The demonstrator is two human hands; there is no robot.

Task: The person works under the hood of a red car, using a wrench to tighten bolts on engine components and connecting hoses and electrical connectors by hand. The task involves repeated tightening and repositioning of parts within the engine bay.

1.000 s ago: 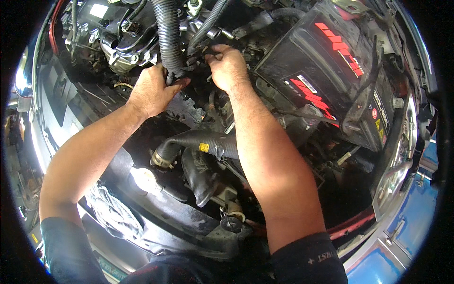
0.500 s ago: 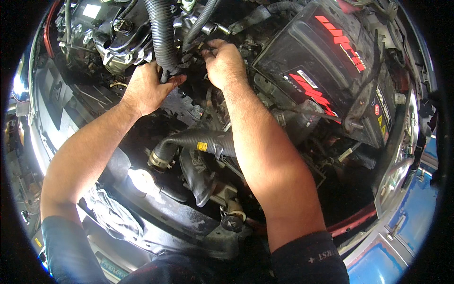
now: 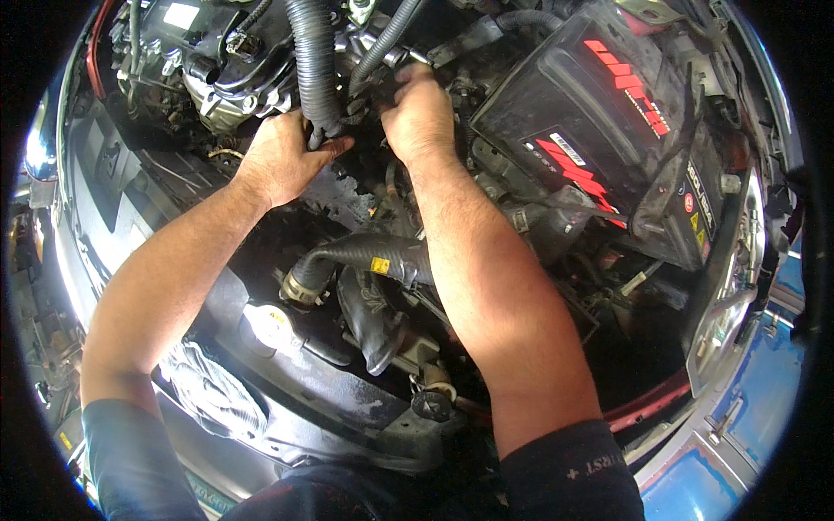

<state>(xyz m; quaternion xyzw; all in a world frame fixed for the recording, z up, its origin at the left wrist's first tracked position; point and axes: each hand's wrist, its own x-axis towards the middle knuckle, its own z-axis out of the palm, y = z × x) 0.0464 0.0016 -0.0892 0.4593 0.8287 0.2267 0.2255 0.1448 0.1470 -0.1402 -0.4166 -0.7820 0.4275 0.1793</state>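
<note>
My left hand [image 3: 280,158] is closed around the lower end of a thick corrugated black hose [image 3: 310,61] hanging over the engine, its thumb lying across the small branch at that end. Just to the right, my right hand [image 3: 419,117] has curled fingers reaching into fittings below a thinner corrugated hose [image 3: 391,35]; the fingertips are blurred and what they hold is hidden. Left of both hands sits the black engine top [image 3: 239,82] with wiring and bolts.
A large black battery [image 3: 556,95] with red labels fills the right side. Below my hands run a bent rubber hose [image 3: 347,247] and a silver filler cap [image 3: 271,326]. A crumpled pale cloth [image 3: 213,391] lies on the front edge. Blue painted panels [image 3: 760,391] show beyond the car.
My right fingertips have risen slightly toward the metal fittings behind them. My left hand keeps its grip on the hose end, with only a slight shift.
</note>
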